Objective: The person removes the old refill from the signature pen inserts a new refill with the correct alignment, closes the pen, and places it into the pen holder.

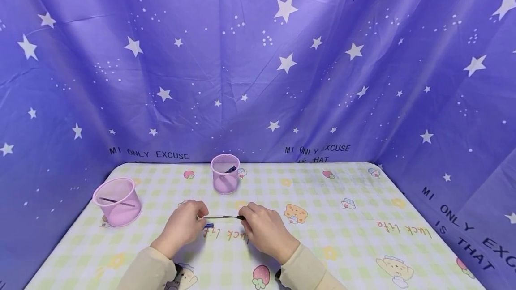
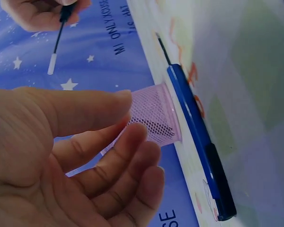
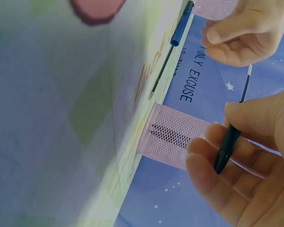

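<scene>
My right hand [image 1: 266,229] pinches a black pointed pen part [image 3: 227,149] between thumb and fingers. From it a thin dark refill [image 2: 58,40] with a whitish end sticks out toward my left hand [image 1: 183,225]. The left fingers are loosely bent, thumb near the index finger, with nothing visible between them; the refill's whitish end shows apart from them in the left wrist view. Below the left hand, a blue pen barrel [image 2: 191,109] with a black end lies on the table, a refill tip [image 2: 162,45] poking out. Most of it is hidden in the head view.
A pink mesh pen cup [image 1: 219,185] holding something dark stands at the back of the table, beyond the hands. Another pink mesh cup [image 1: 131,214], with a dark stick inside, is at the left. A checked cloth [image 1: 346,236] covers the table; a starry curtain [image 1: 250,75] surrounds it.
</scene>
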### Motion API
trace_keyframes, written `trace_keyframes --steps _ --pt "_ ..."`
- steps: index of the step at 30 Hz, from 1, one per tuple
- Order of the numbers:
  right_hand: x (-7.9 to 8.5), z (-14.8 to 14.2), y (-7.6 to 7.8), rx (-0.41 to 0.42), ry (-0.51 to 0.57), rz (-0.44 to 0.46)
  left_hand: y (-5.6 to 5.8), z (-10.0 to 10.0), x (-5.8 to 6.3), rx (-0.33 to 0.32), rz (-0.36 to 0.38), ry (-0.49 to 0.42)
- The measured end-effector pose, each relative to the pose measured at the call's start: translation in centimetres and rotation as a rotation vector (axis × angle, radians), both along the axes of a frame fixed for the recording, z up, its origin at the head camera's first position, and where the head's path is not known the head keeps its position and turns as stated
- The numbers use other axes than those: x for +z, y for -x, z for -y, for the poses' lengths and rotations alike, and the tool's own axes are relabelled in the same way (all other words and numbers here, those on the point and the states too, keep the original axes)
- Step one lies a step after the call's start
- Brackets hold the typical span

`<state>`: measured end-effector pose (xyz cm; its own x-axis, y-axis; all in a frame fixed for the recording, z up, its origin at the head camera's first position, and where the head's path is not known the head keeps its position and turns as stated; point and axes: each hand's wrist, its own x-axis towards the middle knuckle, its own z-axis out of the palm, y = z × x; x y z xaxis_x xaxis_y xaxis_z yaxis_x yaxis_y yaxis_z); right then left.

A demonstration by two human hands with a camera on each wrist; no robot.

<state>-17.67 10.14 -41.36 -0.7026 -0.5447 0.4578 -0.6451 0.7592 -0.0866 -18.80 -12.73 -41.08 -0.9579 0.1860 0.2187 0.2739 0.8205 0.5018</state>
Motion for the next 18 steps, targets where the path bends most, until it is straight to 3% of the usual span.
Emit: trace_keyframes --steps 8,18 --pt "-0.02 -0.05 0.06 -0.001 0.005 -0.002 -0.17 0.26 -0.47 -0.003 -0.026 0.088" --pt "0.08 -0.04 -0.04 -0.003 0.000 0.005 -0.17 0.66 -0.70 -0.011 0.019 0.132"
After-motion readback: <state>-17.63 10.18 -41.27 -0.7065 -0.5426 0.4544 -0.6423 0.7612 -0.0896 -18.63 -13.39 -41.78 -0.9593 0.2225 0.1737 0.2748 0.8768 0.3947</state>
